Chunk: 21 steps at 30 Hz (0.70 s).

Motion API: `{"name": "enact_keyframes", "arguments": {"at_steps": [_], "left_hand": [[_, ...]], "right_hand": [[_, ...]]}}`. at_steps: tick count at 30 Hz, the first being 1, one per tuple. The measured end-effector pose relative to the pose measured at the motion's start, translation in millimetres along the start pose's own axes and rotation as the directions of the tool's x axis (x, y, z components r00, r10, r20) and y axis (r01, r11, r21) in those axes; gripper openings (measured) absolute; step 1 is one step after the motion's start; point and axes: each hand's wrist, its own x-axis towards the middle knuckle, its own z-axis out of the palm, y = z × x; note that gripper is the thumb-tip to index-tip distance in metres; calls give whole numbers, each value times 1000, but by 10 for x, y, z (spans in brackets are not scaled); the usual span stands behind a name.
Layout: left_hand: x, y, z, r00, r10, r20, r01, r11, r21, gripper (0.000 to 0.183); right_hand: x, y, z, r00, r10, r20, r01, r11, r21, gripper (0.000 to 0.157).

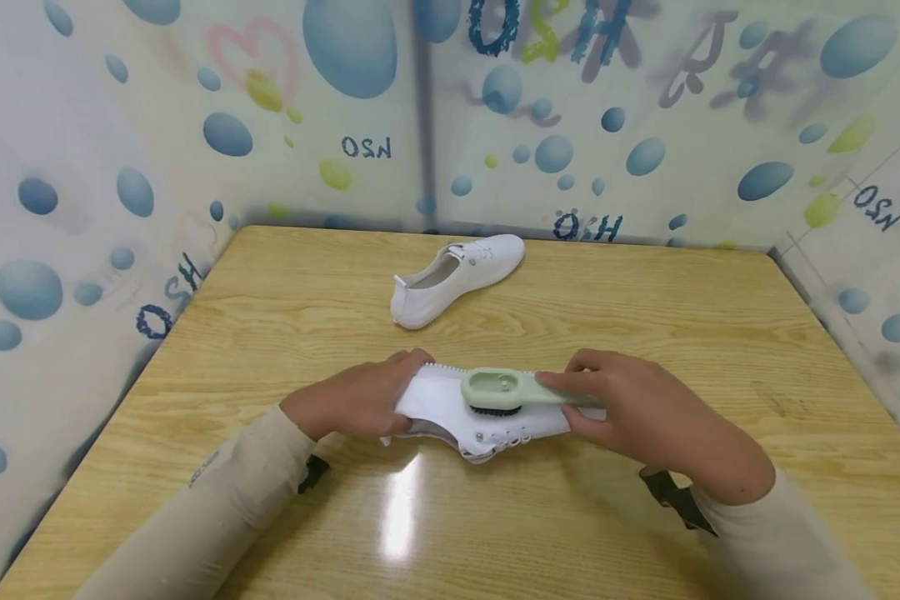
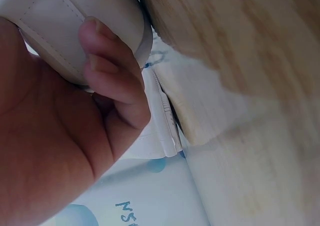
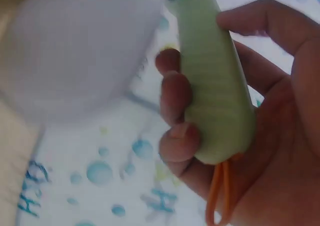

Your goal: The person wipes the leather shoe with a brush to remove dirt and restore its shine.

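A white lace-up shoe (image 1: 435,396) is held tilted on its side above the table, its opening and laces facing the person. My left hand (image 1: 367,396) grips it at the heel; in the left wrist view the curled fingers (image 2: 120,80) press on the heel's stitched back. My right hand (image 1: 637,408) holds a light green brush (image 1: 495,387) by its handle, its dark bristles against the shoe's side. The right wrist view shows the fingers wrapped round the ribbed handle (image 3: 215,85), with an orange cord loop (image 3: 218,191) at its end. The shoe's toe is blurred there.
A second white shoe (image 1: 457,279) stands farther back on the wooden table (image 1: 307,292), toe pointing to the back right. Walls (image 1: 270,183) with blue and green spots close off the table's back and sides. Dark straps (image 1: 675,500) show at the sleeve cuffs.
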Motion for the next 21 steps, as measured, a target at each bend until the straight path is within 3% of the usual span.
{"name": "enact_keyframes", "arguments": {"at_steps": [7, 11, 14, 18, 21], "left_hand": [[15, 3, 2, 1000, 0, -1, 0, 1000, -23, 73], [85, 18, 8, 1000, 28, -4, -28, 999, -46, 70], [149, 7, 9, 999, 53, 4, -52, 991, -124, 61], [222, -45, -8, 998, -1, 59, 19, 954, -298, 46], [305, -71, -41, 992, -69, 102, 106, 902, -419, 38]], "right_hand": [[-192, 200, -236, 992, 128, 23, -128, 992, 20, 37], [-239, 257, -289, 988, 154, 27, -155, 988, 11, 35], [-245, 270, -307, 987, 159, 9, -159, 987, 7, 33], [-243, 239, -324, 989, 138, -53, -135, 989, 68, 29], [-228, 190, -315, 995, 68, -69, -56, 984, 168, 28]]}}
